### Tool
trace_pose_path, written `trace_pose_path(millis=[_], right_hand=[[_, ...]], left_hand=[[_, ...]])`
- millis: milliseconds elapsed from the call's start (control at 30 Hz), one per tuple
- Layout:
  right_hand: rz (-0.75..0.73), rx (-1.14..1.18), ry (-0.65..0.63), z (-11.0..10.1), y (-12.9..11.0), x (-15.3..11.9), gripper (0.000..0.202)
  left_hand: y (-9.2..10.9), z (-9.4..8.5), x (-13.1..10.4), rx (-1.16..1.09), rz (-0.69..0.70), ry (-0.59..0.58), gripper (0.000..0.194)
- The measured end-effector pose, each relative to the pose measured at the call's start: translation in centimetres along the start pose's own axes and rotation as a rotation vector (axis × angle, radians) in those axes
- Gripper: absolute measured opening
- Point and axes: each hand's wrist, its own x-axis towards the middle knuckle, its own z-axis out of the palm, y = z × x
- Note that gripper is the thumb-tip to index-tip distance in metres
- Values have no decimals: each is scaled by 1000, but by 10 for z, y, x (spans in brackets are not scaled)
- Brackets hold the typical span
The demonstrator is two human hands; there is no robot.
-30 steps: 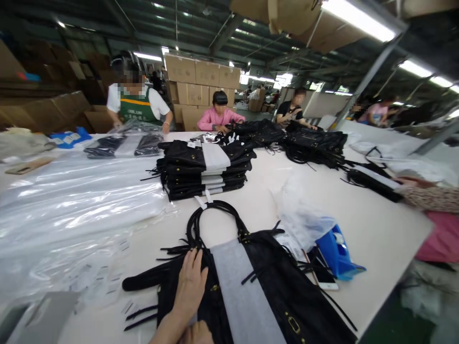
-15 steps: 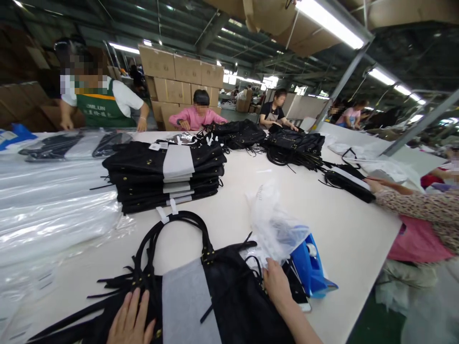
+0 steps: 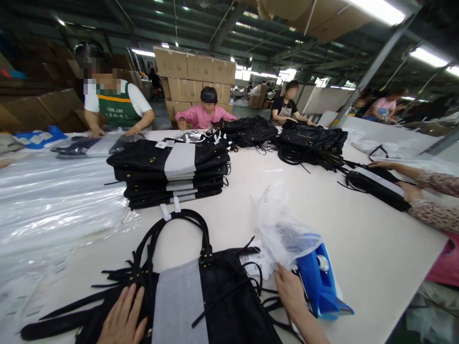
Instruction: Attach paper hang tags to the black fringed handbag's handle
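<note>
A black handbag point(image 3: 233, 291) with fringed ties, gold studs and a pale paper band point(image 3: 181, 301) lies in front of me. Its looped handles point away from me, with white wrap on them. My left hand point(image 3: 124, 315) rests flat on the bag's left part, fingers stretched out. Beyond the bag's right edge, my right hand point(image 3: 292, 294) has its fingers together at the near edge of a clear plastic bag point(image 3: 276, 224) and some small clear packets point(image 3: 256, 263). What its fingertips pinch is hidden. Close beside this hand stands a blue tape dispenser point(image 3: 319, 282).
A stack of black bags with paper bands point(image 3: 143, 162) stands beyond the handles. Clear plastic sheets point(image 3: 64, 191) cover the table's left side. More black bags point(image 3: 308, 138) lie at the back. Co-workers stand around the table; one's hands point(image 3: 409, 191) touch a black bag at right.
The view has turned, shifting far things rightward. My right hand has shifted slightly right, now covering the phone beside the dispenser. My left hand stays on the handbag.
</note>
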Motion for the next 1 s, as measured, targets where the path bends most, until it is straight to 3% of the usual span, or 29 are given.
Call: trace_pose_path(millis=[67, 167, 233, 433, 533, 600, 667, 700, 800, 867, 933, 1000], right_hand=[[-25, 300, -101, -14, -6, -12, 32], [40, 941, -389, -29, -24, -31, 34], [95, 1071, -447, -35, -33, -37, 34], [148, 577, 125, -59, -27, -18, 37], [108, 621, 229, -78, -25, -13, 41], [94, 747, 211, -89, -30, -15, 40], [105, 945, 54, -95, -39, -20, 41], [112, 1042, -50, -95, -44, -24, 42], [127, 1223, -273, -87, -60, -39, 39], [150, 1270, -344, -76, -70, -49, 37], [160, 1281, -401, -64, -78, -59, 36], [128, 1258, -455, -53, -83, -68, 36]], left_hand=[[-3, 1, 0, 42, 29, -4, 60], [-11, -3, 3, 116, 89, -24, 62], [-12, -12, 9, 141, 70, -36, 61], [21, -40, 36, 76, 76, 19, 36], [45, -37, 43, -105, 114, 78, 31], [63, -34, 49, -286, 58, 110, 28], [83, -37, 60, -554, -79, 37, 24], [94, -41, 67, -721, -180, -66, 23], [125, -61, 95, -1301, -577, -524, 25], [141, -72, 111, -1687, -867, -736, 38], [151, -74, 119, -1999, -1110, -852, 50], [156, -72, 118, -2178, -1260, -817, 49]])
